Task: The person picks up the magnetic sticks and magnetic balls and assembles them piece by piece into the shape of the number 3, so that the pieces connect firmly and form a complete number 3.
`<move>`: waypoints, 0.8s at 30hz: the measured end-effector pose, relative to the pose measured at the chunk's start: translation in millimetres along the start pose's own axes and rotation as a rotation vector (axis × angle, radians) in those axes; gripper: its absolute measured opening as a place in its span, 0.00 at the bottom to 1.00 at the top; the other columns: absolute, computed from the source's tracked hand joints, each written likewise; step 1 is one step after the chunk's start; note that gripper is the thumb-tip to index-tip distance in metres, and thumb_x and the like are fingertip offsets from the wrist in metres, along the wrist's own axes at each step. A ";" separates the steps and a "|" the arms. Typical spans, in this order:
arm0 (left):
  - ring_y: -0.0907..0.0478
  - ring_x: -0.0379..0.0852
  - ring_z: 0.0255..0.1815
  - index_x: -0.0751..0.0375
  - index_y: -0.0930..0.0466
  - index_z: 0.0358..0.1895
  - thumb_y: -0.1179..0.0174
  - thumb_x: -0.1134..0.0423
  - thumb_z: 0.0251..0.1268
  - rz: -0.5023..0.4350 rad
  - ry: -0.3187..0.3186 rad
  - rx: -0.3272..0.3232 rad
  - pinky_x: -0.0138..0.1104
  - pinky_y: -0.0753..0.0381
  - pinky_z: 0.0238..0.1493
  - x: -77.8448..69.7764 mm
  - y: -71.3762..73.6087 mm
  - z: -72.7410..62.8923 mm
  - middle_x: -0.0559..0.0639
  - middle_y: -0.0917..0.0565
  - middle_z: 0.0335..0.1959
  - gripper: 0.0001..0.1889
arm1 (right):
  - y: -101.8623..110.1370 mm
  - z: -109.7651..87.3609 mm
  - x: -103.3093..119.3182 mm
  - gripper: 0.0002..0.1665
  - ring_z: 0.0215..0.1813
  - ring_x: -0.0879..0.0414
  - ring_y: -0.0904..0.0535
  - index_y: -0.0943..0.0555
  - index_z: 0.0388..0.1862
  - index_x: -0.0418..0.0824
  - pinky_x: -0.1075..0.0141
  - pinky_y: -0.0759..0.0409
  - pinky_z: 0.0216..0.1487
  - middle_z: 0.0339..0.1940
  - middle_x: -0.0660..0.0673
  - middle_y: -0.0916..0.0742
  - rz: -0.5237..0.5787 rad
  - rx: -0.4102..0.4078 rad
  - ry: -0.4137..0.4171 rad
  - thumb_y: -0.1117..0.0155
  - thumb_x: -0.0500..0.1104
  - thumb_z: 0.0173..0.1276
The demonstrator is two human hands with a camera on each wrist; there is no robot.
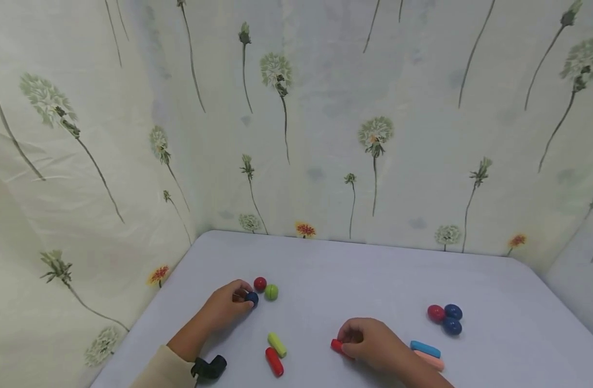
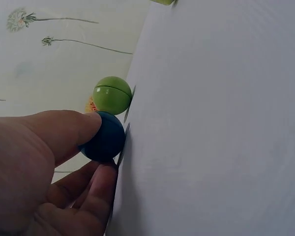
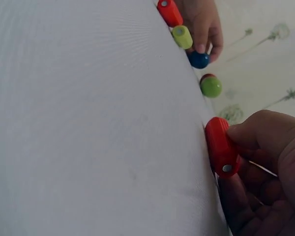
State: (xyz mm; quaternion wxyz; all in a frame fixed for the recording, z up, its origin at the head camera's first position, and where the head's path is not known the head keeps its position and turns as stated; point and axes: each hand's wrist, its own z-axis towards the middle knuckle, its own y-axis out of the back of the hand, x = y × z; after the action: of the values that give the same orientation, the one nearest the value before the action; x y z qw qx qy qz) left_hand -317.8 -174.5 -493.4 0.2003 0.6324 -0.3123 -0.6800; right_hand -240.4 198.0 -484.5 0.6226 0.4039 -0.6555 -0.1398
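My left hand point(image 1: 228, 306) pinches a dark blue ball point(image 2: 104, 137) between thumb and fingers, low over the white table. Just beyond it sit a red ball point(image 1: 260, 284) and a green ball point(image 1: 271, 292) with a seam round it, side by side. Toward the table's near side, my right hand point(image 1: 371, 344) grips a red rod point(image 3: 221, 146) with a small silver disc in its end. Part of that rod is hidden by the fingers in the head view.
Between the hands lie a lime-green rod point(image 1: 277, 345) and another red rod point(image 1: 274, 361). Right of my right hand are a blue rod point(image 1: 425, 349) and a peach rod point(image 1: 429, 360). Behind them cluster a red ball point(image 1: 435, 313) and two blue balls point(image 1: 452, 326). Flowered cloth point(image 1: 320, 134) hangs behind.
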 end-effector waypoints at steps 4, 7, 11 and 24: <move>0.17 0.48 0.52 0.50 0.19 0.53 0.28 0.60 0.67 0.013 0.008 0.015 0.51 0.17 0.57 2.5 2.6 -8.2 0.47 0.14 0.48 0.14 | -7.4 -2.2 2.0 0.06 0.41 0.53 0.22 0.15 0.40 0.52 0.58 0.20 0.43 0.34 0.53 0.15 0.007 0.046 0.006 0.25 0.44 0.66; 0.17 0.47 0.52 0.49 0.18 0.52 0.27 0.61 0.66 0.023 0.001 0.026 0.50 0.16 0.57 2.5 4.5 -12.8 0.46 0.14 0.49 0.14 | -9.2 -2.9 3.7 0.07 0.41 0.53 0.22 0.14 0.41 0.54 0.56 0.19 0.45 0.35 0.53 0.15 0.015 0.070 0.006 0.26 0.44 0.65; 0.17 0.46 0.53 0.47 0.18 0.53 0.27 0.59 0.67 0.010 -0.054 0.058 0.49 0.16 0.56 -2.2 4.7 -11.7 0.44 0.14 0.49 0.14 | -2.8 -2.4 3.8 0.07 0.44 0.54 0.21 0.14 0.41 0.55 0.52 0.18 0.49 0.37 0.54 0.14 -0.023 0.031 -0.011 0.25 0.45 0.65; 0.20 0.45 0.49 0.51 0.20 0.52 0.26 0.62 0.64 -0.020 -0.050 0.116 0.43 0.15 0.51 -14.2 -7.6 -4.9 0.47 0.16 0.49 0.16 | 10.2 1.6 -8.3 0.12 0.45 0.55 0.22 0.14 0.41 0.54 0.52 0.17 0.51 0.40 0.56 0.14 -0.104 -0.076 -0.027 0.24 0.40 0.61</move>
State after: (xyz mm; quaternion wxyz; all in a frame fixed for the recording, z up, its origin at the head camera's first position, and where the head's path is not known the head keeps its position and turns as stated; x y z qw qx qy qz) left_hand -310.4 -160.3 -488.2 0.1484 0.6288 -0.3499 -0.6784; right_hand -246.3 209.8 -483.6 0.6205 0.4114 -0.6363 -0.2021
